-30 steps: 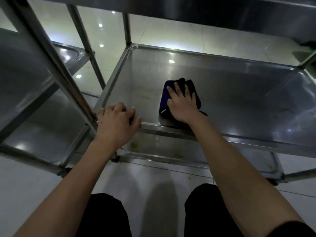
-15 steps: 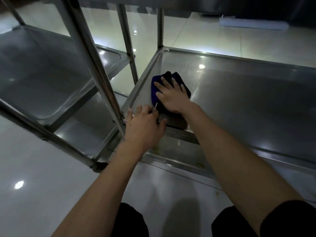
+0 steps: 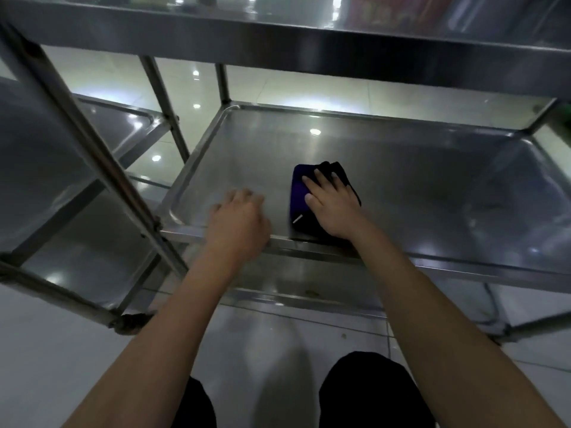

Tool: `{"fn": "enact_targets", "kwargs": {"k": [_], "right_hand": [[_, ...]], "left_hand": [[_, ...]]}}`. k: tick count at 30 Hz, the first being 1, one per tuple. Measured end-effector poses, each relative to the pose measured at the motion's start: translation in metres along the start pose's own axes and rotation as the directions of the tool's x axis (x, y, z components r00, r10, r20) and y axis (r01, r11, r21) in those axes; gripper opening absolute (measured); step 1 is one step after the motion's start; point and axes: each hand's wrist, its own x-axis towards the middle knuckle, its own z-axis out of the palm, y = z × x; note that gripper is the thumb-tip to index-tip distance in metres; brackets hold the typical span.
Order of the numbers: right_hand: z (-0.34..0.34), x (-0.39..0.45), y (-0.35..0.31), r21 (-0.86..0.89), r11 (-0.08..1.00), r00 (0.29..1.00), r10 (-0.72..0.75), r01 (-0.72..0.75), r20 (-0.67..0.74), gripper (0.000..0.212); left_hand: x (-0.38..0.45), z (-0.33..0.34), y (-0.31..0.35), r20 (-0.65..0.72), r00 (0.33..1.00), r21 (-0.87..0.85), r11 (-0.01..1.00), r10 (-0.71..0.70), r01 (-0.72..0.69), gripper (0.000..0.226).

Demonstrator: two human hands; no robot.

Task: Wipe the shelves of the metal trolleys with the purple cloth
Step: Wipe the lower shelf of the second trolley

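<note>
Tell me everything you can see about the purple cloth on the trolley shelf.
The cloth is dark purple, nearly black where it is shadowed, folded into a thick pad, and looks like soft fabric. A small pale tag or stitch shows near its front left corner. It lies flat on the middle shelf of the metal trolley, close to the front rim and left of centre. The right hand presses on it with fingers spread, covering its right part. The left hand rests on the rim beside it, not touching it.
</note>
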Motion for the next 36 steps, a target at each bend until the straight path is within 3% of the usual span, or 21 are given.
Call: {"fn": "enact_targets", "kwargs": {"k": [2,6,14,18,22,25,29,36], "right_hand": [[-0.003,-0.009,0.012,0.001,1.0,1.0,0.01,-0.01,-0.013,0.054],[-0.01,-0.028,0.053,0.039,0.996,0.997,0.075,-0.075,-0.005,0.058],[-0.03,-0.071,0.145,-0.018,0.979,0.975,0.201,-0.204,-0.092,0.065],[-0.031,-0.072,0.139,0.021,0.978,0.971,0.211,-0.21,-0.109,0.07],[-0.03,-0.065,0.138,-0.015,0.98,0.977,0.198,-0.2,-0.083,0.058],[-0.026,-0.055,0.127,-0.034,0.974,0.972,0.22,-0.223,-0.083,0.055],[-0.022,-0.037,0.097,-0.039,0.97,0.969,0.237,-0.241,-0.075,0.056],[0.004,0.024,0.004,-0.045,0.992,0.993,0.113,-0.114,-0.036,0.058]], "left_hand": [[0.004,0.004,0.038,0.011,0.994,-0.024,0.994,0.106,-0.105,0.033],[0.007,0.015,0.072,0.123,0.99,0.045,0.997,0.064,-0.07,0.031],[-0.007,0.028,0.078,0.063,0.987,0.024,0.988,0.15,-0.151,0.03],[-0.009,0.018,0.059,0.088,0.978,-0.012,0.982,0.188,-0.187,0.026],[-0.017,0.003,0.008,-0.098,0.995,0.04,0.999,0.015,-0.011,0.035],[-0.024,-0.002,-0.025,0.012,0.995,0.127,0.987,-0.104,0.101,0.039],[-0.023,0.004,-0.043,0.121,0.989,0.165,0.984,-0.09,0.069,0.048],[-0.022,0.01,-0.064,0.047,0.998,0.166,0.986,-0.04,0.032,0.054]]}}
